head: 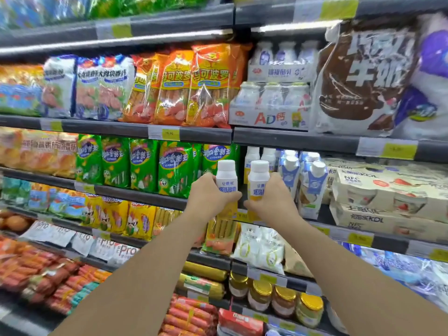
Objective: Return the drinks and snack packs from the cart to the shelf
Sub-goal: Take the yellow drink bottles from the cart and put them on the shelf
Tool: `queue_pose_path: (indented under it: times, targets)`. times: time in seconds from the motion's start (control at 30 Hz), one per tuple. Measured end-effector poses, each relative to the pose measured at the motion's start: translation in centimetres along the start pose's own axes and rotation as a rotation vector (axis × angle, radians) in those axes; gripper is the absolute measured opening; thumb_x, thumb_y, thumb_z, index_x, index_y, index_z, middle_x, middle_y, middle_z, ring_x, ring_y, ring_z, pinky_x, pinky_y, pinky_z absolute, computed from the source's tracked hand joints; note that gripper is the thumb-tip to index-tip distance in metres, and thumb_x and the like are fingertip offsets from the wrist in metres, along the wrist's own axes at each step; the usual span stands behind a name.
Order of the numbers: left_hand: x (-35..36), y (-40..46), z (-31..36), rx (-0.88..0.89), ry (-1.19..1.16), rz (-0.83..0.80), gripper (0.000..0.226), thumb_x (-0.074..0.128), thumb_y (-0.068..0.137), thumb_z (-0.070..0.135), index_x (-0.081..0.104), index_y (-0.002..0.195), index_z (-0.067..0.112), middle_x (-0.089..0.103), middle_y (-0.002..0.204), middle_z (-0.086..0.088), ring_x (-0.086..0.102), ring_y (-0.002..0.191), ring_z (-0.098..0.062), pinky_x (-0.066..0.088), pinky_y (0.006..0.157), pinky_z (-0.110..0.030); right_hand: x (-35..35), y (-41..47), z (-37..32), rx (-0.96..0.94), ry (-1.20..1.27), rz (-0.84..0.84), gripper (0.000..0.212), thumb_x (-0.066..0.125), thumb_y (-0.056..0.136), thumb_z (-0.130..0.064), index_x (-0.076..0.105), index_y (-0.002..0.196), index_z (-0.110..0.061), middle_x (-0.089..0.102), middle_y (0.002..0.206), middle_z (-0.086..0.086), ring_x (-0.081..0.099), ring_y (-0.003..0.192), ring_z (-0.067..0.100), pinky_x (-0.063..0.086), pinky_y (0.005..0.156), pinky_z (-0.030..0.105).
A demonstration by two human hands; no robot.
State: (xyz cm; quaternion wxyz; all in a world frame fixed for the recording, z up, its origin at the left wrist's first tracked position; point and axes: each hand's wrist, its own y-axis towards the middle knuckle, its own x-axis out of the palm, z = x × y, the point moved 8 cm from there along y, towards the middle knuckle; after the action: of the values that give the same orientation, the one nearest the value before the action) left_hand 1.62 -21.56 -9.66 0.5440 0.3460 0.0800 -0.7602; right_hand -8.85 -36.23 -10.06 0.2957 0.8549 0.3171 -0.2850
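Left hand (pixel 210 195): wrapped around upright white yogurt bottle (pixel 226 178). Right hand (pixel 271 197): clasping second white bottle (pixel 259 177). Both bottles raised side by side before the drinks shelf (pixel 339 226), beside blue-white cartons (pixel 289 170).

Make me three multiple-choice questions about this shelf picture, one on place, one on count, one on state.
1. The green snack packs are where, relative to the bottles in the hands?
A. left
B. right
C. below

2. How many white bottles are being held?
A. one
B. two
C. three

3. The held bottles are:
A. capped, upright
B. open
C. lying flat

Answers: 1 A, the packs fill the shelf to the left. 2 B, the left hand holds one white bottle, the right hand another. 3 A, both white caps sit on top.
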Motion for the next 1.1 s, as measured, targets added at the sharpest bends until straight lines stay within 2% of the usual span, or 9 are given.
queue_pose_path:
  times: [0.23, 0.33, 0.47, 0.6, 0.7, 0.83, 0.9, 1.03, 1.1]
  targets:
    - [2.2, 4.2, -0.5, -0.018, -0.022, -0.003, 0.052, 0.087, 0.066, 0.041, 0.059, 0.104, 0.017, 0.067, 0.093, 0.002, 0.065, 0.084, -0.016, 0.056, 0.074, -0.035, 2.6, 2.9, 1.0, 0.002, -0.018, -0.010, 0.061, 0.084, 0.074, -0.023, 0.045, 0.119, -0.010, 0.058, 0.114, 0.008, 0.061, 0.107, 0.029, 0.048, 0.074, 0.033]
    - [3.2, 6.5, -0.8, -0.011, -0.035, -0.020, 0.053, 0.087, 0.067, 0.039, 0.059, 0.105, 0.016, 0.067, 0.095, 0.001, 0.064, 0.086, -0.019, 0.053, 0.073, -0.034, 3.4, 4.2, 1.3, 0.027, -0.010, 0.018, 0.055, 0.082, 0.076, -0.021, 0.042, 0.113, -0.015, 0.060, 0.109, 0.006, 0.063, 0.101, 0.028, 0.054, 0.074, 0.038]
    - [4.6, 9.6, -1.5, -0.009, -0.030, -0.069, 0.051, 0.087, 0.066, 0.041, 0.059, 0.101, 0.017, 0.065, 0.088, 0.002, 0.062, 0.080, -0.017, 0.048, 0.067, -0.032, 4.4, 6.1, 1.7, 0.116, -0.051, 0.070, 0.057, 0.081, 0.078, -0.021, 0.042, 0.120, -0.015, 0.059, 0.113, 0.005, 0.061, 0.104, 0.028, 0.053, 0.076, 0.040]
    - [6.5, 11.5, -1.5, 0.075, -0.059, -0.136, 0.051, 0.088, 0.065, 0.040, 0.060, 0.100, 0.015, 0.067, 0.093, -0.001, 0.061, 0.082, -0.018, 0.046, 0.068, -0.031, 5.3, 7.4, 2.4, 0.234, -0.106, 0.140, 0.052, 0.077, 0.083, -0.017, 0.040, 0.119, -0.012, 0.060, 0.116, 0.008, 0.062, 0.106, 0.029, 0.055, 0.080, 0.044]
    - [7.7, 12.2, -1.3, 0.163, -0.091, -0.171, 0.053, 0.089, 0.065, 0.037, 0.061, 0.101, 0.012, 0.069, 0.096, -0.001, 0.059, 0.082, -0.016, 0.044, 0.069, -0.028, 5.7, 8.1, 2.7, 0.258, -0.130, 0.216, 0.046, 0.070, 0.086, -0.009, 0.039, 0.120, -0.007, 0.056, 0.122, 0.014, 0.063, 0.109, 0.032, 0.054, 0.080, 0.040]
    - [8.3, 12.9, -1.6, 0.225, -0.105, -0.165, 0.057, 0.088, 0.064, 0.039, 0.060, 0.104, 0.012, 0.072, 0.099, -0.002, 0.066, 0.090, -0.021, 0.054, 0.076, -0.035, 6.3, 8.2, 3.5, 0.332, -0.099, 0.273, 0.040, 0.066, 0.090, -0.009, 0.035, 0.115, -0.009, 0.060, 0.120, 0.015, 0.064, 0.108, 0.032, 0.051, 0.078, 0.038]
    - [8.4, 13.2, -1.8, 0.238, -0.107, -0.158, 0.058, 0.088, 0.063, 0.042, 0.059, 0.103, 0.012, 0.071, 0.098, -0.003, 0.067, 0.092, -0.024, 0.055, 0.079, -0.040, 7.0, 7.8, 4.3, 0.389, -0.071, 0.266, 0.037, 0.065, 0.092, -0.013, 0.033, 0.111, -0.010, 0.063, 0.119, 0.015, 0.064, 0.108, 0.032, 0.046, 0.075, 0.031]
    - [9.1, 13.5, -1.7, 0.264, -0.139, -0.176, 0.059, 0.089, 0.062, 0.041, 0.055, 0.104, 0.015, 0.071, 0.097, 0.000, 0.067, 0.092, -0.022, 0.056, 0.079, -0.041, 8.4, 7.4, 5.1, 0.403, -0.160, 0.241, 0.032, 0.055, 0.098, -0.019, 0.039, 0.121, -0.005, 0.057, 0.114, 0.008, 0.059, 0.101, 0.021, 0.036, 0.067, 0.016]
    - [9.3, 13.6, -1.6, 0.264, -0.144, -0.174, 0.061, 0.090, 0.061, 0.041, 0.054, 0.104, 0.016, 0.071, 0.099, 0.000, 0.067, 0.093, -0.021, 0.055, 0.078, -0.038, 8.6, 7.7, 5.3, 0.437, -0.100, 0.285, 0.027, 0.052, 0.098, -0.011, 0.038, 0.120, -0.004, 0.058, 0.118, 0.012, 0.060, 0.107, 0.026, 0.042, 0.076, 0.024]
